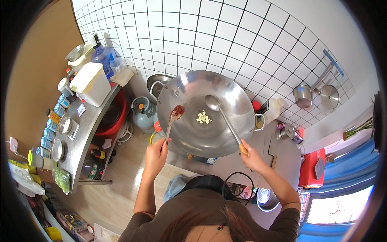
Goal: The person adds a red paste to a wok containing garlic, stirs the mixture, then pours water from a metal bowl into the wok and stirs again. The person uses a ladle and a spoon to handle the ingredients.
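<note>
A large steel wok (193, 133) with two loop handles stands before me. Chopped pale pieces, perhaps garlic, (204, 117) lie in its bottom. My left hand (156, 157) is closed round the handle of a spoon (170, 125), whose head carries a lump of dark red paste (178, 110) over the wok's left side. In my right hand (251, 155) is a long metal ladle (228, 122) with a wooden handle end; its bowl is over the wok, up and to the right of the pale pieces. Whether that bowl touches the wok, I cannot tell.
Left of the wok are a gas cylinder (143, 113) and a steel side table (87, 133) bearing a white container (92, 83), a scale (73, 131) and several tins. At the right, a cleaver (273, 151) lies on the counter (242, 169). Pots (303, 96) hang on the tiled wall.
</note>
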Available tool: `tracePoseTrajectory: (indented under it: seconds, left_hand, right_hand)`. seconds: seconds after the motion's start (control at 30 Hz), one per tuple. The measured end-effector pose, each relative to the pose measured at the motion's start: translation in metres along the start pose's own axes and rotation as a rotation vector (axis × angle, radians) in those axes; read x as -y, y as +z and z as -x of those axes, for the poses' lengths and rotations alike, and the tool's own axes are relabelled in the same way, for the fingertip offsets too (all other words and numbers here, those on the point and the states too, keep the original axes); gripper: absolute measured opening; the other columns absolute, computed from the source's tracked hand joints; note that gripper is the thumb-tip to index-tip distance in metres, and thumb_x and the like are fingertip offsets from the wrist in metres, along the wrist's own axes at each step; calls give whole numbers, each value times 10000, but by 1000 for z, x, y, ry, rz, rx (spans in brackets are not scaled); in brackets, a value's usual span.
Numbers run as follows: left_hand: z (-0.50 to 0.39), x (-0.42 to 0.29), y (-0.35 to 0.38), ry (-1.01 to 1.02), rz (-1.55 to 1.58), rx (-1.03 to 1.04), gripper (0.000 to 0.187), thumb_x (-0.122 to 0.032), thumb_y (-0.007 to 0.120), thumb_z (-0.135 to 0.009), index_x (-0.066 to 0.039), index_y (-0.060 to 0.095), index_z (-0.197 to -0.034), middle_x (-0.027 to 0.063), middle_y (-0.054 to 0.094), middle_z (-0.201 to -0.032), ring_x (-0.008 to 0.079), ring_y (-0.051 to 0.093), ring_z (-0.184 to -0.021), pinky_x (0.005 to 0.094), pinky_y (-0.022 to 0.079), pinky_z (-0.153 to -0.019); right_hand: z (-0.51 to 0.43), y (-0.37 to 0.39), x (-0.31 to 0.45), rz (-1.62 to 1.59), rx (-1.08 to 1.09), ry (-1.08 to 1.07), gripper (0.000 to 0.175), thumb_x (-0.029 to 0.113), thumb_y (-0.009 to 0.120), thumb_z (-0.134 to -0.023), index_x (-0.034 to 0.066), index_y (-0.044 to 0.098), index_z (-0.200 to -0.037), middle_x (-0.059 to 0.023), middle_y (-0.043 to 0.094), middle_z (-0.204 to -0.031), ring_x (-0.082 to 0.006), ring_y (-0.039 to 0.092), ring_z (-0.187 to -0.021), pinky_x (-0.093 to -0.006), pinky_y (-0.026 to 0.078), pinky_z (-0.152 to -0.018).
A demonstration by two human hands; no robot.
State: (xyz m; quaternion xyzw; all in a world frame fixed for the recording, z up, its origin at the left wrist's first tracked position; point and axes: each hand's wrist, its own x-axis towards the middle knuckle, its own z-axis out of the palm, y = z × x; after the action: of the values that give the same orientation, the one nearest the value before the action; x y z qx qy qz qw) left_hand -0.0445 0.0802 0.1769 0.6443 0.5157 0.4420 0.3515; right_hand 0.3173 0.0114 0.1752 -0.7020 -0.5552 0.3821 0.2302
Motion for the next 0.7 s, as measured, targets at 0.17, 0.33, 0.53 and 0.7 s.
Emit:
tracePoseTrajectory:
  seconds: [0.17, 0.33, 0.53, 0.7]
  left_hand:
    - [0, 2, 0, -14, -3, 20, 184, -55, 509, -909, 22, 646, -1005, 33, 360, -526, 65, 336, -484, 266, 293, -443]
    - [2, 0, 0, 27, -27, 27, 185, -56, 510, -908, 23, 644, -1008, 36, 370, -524, 71, 348, -483, 268, 297, -445]
    - [1, -6, 5, 8, -9, 47, 182, -51, 516, -904, 23, 642, -1013, 40, 385, -535, 75, 353, -481, 267, 301, -447]
    - [3, -4, 4, 4, 36, 23, 196, -25, 496, -896, 22, 646, -1013, 12, 362, -554, 54, 332, -504, 245, 278, -456]
  right_hand:
    - [-5, -8, 13, 255, 30, -83, 673, 66, 544, -813, 114, 309, -1443, -248, 617, -859, -389, 617, -771, -406, 488, -728]
    - [26, -18, 11, 519, 35, -232, 676, 20, 529, -789, 158, 347, -1426, -211, 592, -1005, -367, 591, -901, -401, 480, -766]
    - [24, -25, 36, 790, 59, -238, 647, -43, 482, -799, 184, 396, -1399, -201, 508, -929, -399, 591, -703, -466, 492, -674]
    - [40, -40, 35, 946, 41, -144, 689, -33, 512, -774, 243, 407, -1397, -176, 556, -885, -398, 596, -706, -462, 491, -688]
